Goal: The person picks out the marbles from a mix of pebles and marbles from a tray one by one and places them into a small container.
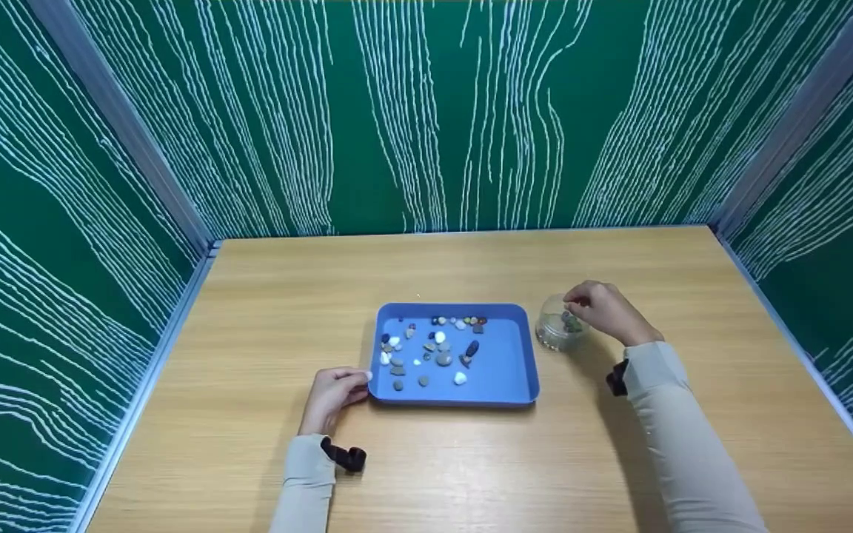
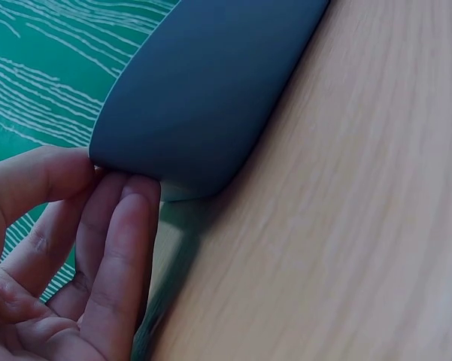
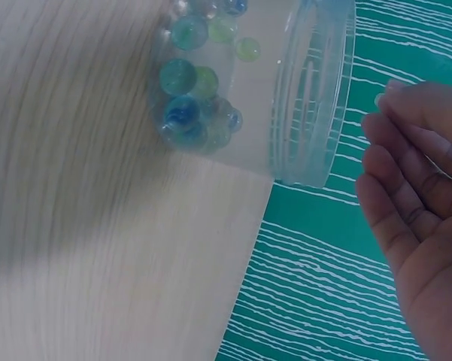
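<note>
A blue tray (image 1: 504, 363) lies on the table with pebbles (image 1: 444, 359) and small marbles (image 1: 474, 321) scattered over its left and middle. My left hand (image 1: 334, 396) pinches the tray's near left corner; in the left wrist view the thumb is at the rim and the fingers are under it. To the right of the tray stands a clear jar (image 3: 248, 113) with several blue and green marbles (image 3: 179, 77) at its bottom. Above the jar's open mouth, my right hand (image 1: 604, 311) pinches a small pale thing (image 3: 379, 99), apparently a marble, mostly hidden by the fingertips.
The wooden table (image 1: 293, 296) reaches to green walls (image 1: 382, 111) with white wavy lines at the back and both sides. Black straps (image 1: 345, 455) hang at both wrists.
</note>
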Available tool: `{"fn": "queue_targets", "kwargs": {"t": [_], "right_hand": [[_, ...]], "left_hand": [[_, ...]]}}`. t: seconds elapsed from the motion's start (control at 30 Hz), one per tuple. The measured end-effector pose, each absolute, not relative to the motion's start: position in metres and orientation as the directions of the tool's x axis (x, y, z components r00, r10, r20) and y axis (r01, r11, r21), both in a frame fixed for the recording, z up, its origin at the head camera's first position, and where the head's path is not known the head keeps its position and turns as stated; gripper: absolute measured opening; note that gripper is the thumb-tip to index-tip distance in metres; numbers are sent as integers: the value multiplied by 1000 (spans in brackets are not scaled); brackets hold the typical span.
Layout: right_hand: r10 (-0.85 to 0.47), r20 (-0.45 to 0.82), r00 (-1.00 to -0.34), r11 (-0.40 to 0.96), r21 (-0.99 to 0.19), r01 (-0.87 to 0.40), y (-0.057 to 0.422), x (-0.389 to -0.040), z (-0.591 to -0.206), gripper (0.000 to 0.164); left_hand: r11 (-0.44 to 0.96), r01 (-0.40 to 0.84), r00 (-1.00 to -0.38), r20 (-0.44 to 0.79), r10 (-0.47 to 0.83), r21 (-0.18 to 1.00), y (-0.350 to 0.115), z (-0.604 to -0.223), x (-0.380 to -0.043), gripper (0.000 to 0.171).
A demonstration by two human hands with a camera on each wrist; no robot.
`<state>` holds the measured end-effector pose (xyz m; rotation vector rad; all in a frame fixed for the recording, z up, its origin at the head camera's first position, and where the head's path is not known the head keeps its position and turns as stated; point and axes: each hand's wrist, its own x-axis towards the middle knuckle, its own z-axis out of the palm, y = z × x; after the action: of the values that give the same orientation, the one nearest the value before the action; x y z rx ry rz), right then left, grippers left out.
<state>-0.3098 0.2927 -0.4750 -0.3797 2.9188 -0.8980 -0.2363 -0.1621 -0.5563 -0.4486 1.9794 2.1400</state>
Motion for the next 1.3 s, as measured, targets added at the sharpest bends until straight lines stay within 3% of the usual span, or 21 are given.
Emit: {"fn": "queue_targets", "kwargs": {"t": [0.4, 0.87, 1.07, 1.2, 1.3], "right_hand": [[-251, 41, -967, 789, -571, -229, 294, -309, -479, 21], [-223, 21, -975, 776, -601, -191, 290, -303, -480, 22], [-212, 108, -971, 765, -600, -234, 290, -298, -482, 22], [-181, 160, -970, 778, -581, -241, 287, -295, -485, 26], [-146, 201, -969, 796, -558, -236, 283, -293, -488, 31]], "left_hand": [[-80, -352, -931, -358, -78, 933, -162, -558, -241, 23], [29, -348, -936, -345, -70, 937, -168, -553, -245, 20], [218, -298, -954, -300, -27, 929, -172, -542, -247, 17], [466, -174, -982, -186, -21, 867, -173, -530, -250, 18], [626, -82, -996, -77, -34, 776, -172, -520, -254, 30]]}}
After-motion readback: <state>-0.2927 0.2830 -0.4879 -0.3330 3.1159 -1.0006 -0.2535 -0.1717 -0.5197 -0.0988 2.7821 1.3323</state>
